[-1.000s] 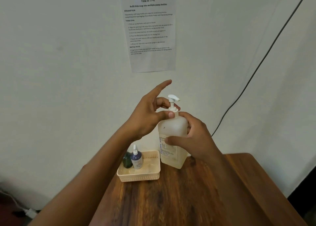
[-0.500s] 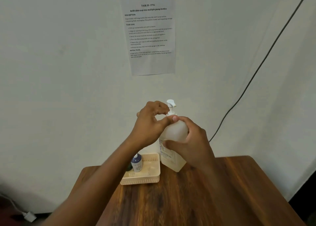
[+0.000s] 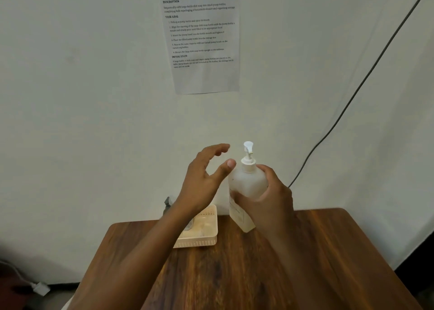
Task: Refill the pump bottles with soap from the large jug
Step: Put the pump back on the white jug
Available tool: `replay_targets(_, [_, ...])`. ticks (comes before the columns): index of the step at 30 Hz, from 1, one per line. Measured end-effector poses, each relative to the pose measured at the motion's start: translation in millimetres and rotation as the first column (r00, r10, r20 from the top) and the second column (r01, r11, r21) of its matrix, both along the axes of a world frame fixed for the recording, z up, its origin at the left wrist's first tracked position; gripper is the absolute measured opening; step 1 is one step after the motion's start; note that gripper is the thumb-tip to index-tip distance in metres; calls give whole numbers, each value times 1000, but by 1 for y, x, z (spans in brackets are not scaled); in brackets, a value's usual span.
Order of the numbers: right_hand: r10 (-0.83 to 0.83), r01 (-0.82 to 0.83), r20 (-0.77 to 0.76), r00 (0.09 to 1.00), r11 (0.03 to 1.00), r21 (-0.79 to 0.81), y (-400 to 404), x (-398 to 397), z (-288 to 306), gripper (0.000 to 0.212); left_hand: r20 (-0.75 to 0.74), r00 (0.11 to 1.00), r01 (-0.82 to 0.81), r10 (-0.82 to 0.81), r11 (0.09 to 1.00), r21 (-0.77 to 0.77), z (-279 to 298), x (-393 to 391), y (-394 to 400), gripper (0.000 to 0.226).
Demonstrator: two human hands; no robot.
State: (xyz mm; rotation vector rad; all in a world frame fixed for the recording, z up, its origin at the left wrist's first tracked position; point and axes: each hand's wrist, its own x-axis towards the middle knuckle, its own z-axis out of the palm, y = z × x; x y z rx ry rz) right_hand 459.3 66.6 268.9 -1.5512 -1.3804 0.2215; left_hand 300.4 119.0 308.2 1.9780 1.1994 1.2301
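We see wooden table, dark brown grain, rounded corners, pushed against wall. On it we see cream basket with perforated sides, near back edge. Just right of basket, apart from it, we see large translucent jug with white pump on top, standing upright, base on tabletop.

The right hand gripped the body of the large jug, which stood upright on the wooden surface with its white pump head in place. The left hand hovered just left of the jug's neck, fingers spread and relaxed, thumb tip near the collar. A cream basket sat on the surface beside the jug, partly hidden by the left forearm. A printed sheet hung on the wall above
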Motion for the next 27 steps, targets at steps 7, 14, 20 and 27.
replay_targets(7, [-53,53,-12,999,997,-47,31,20,-48,81,-96,994,-71,61,993,-97,-60,-4,22,73])
replay_targets(14, [-92,87,-39,995,990,-109,73,37,-104,84,-207,978,-44,27,996,-76,-124,8,54,84])
replay_targets(20, [-161,141,-94,983,973,-185,116,44,-158,84,-291,955,-91,55,990,-110,-183,27,88,84])
replay_targets(27, [-210,166,-147,967,950,-263,171,50,-220,83,-359,932,-110,53,984,-140,-227,36,123,86])
